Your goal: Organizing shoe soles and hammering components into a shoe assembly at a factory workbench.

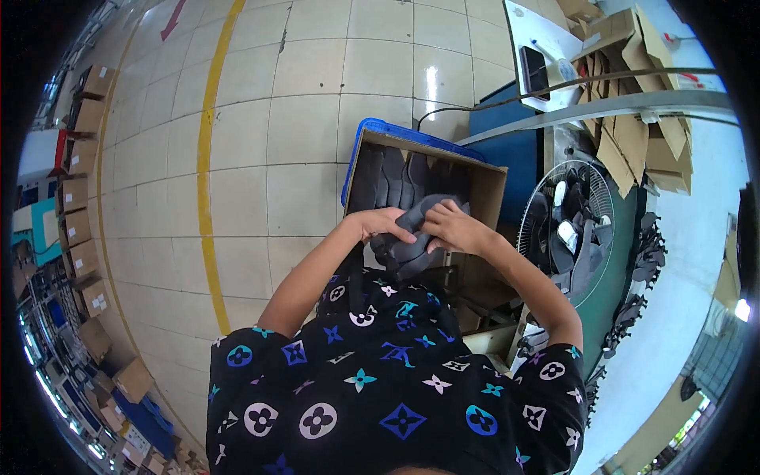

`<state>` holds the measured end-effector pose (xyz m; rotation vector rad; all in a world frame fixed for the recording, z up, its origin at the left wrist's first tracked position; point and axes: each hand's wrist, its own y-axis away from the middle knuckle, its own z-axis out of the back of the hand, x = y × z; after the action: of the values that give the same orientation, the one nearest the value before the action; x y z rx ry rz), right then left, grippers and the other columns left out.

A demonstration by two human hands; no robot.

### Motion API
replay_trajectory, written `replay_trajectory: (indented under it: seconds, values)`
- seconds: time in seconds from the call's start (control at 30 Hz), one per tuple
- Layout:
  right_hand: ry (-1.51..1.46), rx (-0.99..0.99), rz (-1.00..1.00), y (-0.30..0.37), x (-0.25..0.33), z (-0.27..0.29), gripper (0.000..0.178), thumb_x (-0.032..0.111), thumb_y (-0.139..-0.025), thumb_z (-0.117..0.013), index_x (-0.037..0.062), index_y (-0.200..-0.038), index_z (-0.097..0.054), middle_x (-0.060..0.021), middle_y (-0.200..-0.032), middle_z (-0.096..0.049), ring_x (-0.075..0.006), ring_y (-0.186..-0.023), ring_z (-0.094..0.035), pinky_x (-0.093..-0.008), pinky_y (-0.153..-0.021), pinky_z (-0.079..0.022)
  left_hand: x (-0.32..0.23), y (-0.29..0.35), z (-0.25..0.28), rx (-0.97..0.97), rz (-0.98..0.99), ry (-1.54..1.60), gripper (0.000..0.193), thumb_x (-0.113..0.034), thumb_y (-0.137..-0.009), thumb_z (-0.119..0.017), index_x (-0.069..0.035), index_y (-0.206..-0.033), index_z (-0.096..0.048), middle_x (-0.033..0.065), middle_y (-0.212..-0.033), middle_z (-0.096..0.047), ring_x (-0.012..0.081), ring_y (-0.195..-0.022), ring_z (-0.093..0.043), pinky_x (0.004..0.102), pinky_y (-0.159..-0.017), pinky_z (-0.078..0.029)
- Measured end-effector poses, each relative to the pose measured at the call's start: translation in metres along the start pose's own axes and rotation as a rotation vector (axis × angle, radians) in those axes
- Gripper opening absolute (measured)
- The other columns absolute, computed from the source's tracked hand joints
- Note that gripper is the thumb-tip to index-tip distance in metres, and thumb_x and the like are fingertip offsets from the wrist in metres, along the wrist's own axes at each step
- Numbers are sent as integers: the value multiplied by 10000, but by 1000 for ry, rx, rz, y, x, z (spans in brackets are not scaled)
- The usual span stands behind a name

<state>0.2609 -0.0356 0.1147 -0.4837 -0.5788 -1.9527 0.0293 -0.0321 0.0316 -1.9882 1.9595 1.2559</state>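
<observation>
Both of my hands grip a bundle of dark grey shoe soles (412, 252), just over the near side of a cardboard box. My left hand (386, 226) holds the bundle from the left, thumb on top. My right hand (455, 227) has its fingers curled round the upper right part of a bent sole. How many soles are in my hands I cannot tell. More dark grey soles (389, 178) stand in rows inside the cardboard box (488, 198), which sits in a blue plastic crate (376, 125). My hands hide part of the box's inside.
To the right, a round wire basket (521, 229) of black and white parts rests on a green-topped bench (613, 317). A phone (534, 73) lies on a white surface, near folded cardboard (621, 150). A cable and a grey bar (586, 111) cross there. Cartons (75, 194) line the left.
</observation>
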Motion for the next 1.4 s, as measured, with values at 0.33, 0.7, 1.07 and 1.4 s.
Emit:
replay_trajectory:
  seconds: [0.33, 0.7, 1.07, 1.4]
  values:
    - [-628, -115, -513, 50, 19, -171, 384, 338, -921, -595, -27, -1040, -577, -220, -906, -619, -388, -835, -598, -444, -736, -473, 85, 77, 56, -451, -143, 252, 358, -113, -867, -663, 5, -1169, -513, 151, -989, -684, 166, -786, -654, 288, -706, -527]
    - [-1196, -171, -751, 22, -1, -115, 456, 318, -863, -705, -9, -1150, -568, -69, -950, -626, -141, -861, -571, -310, -754, -468, 189, 181, 29, -896, -215, 370, 451, -135, -864, -660, 19, -1254, -493, 150, -959, -685, 159, -757, -645, 292, -711, -523]
    - [-1388, -795, -944, -94, -147, -218, 527, 274, -911, -637, -65, -1278, -470, -162, -1156, -607, -270, -1000, -603, -372, -882, -468, 179, 190, -27, -1323, -319, 510, 303, -332, -949, -559, -59, -1072, -507, 82, -845, -596, 224, -620, -650, 336, -574, -551]
    - [-629, -606, -1492, -109, -175, -224, 535, 254, -791, -689, 20, -1236, -505, -208, -1171, -576, -376, -1105, -574, -457, -928, -484, 149, 180, -11, -1199, -272, 367, 353, -304, -962, -524, -58, -1202, -447, 121, -935, -580, 292, -718, -657, 383, -657, -539]
